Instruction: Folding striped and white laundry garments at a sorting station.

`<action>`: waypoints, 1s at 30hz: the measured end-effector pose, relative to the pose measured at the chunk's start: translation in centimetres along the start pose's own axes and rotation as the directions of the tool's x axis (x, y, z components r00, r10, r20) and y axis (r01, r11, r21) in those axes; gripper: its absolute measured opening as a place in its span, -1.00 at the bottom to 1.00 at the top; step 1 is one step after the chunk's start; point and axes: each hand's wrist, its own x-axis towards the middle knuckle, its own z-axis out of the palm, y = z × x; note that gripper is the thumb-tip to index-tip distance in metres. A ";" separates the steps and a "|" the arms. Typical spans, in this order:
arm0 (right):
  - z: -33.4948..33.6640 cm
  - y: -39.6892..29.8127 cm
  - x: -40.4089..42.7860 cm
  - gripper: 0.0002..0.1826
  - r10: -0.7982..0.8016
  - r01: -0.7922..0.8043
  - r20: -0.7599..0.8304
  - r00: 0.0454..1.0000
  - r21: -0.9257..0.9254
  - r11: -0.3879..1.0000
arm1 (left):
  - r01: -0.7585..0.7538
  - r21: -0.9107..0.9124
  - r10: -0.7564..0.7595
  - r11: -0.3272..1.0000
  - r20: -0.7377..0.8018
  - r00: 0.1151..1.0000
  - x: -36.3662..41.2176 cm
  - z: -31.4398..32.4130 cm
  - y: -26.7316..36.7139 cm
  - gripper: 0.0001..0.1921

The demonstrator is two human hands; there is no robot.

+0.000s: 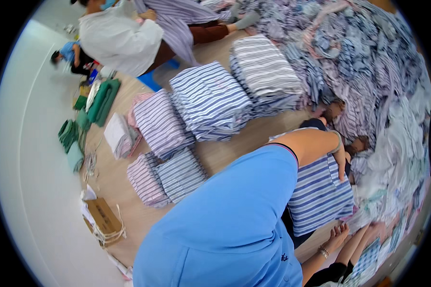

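A blue-and-white striped garment [318,201], folded flat, lies across dark-clothed legs. My left hand [340,165], with a bangle at the wrist, reaches down onto its upper part beside a pocket; whether it grips the cloth is unclear. Just past the garment's lower edge is my right hand [339,232], palm up with fingers apart and a bracelet on the wrist, holding nothing. Folded stacks stand on the floor: blue-striped [212,100], grey-and-white striped [267,68], purple-striped [161,122], grey-blue striped [181,175] and pink-striped [147,179].
A large heap of loose striped clothes [366,71] fills the right side. A person in white [120,39] sits on a blue stool [149,81] with striped cloth; another person [70,53] sits farther off. Bare limbs [359,242] show at lower right. Green cloths [104,102] and a cardboard piece [104,219] lie left.
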 end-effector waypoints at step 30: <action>11.9 -8.0 -1.5 -0.64 -0.266 0.349 0.429 0.863 -0.126 0.929 | -0.939 0.105 -0.841 0.327 -0.420 -0.340 -52.3 42.3 -24.3 -0.50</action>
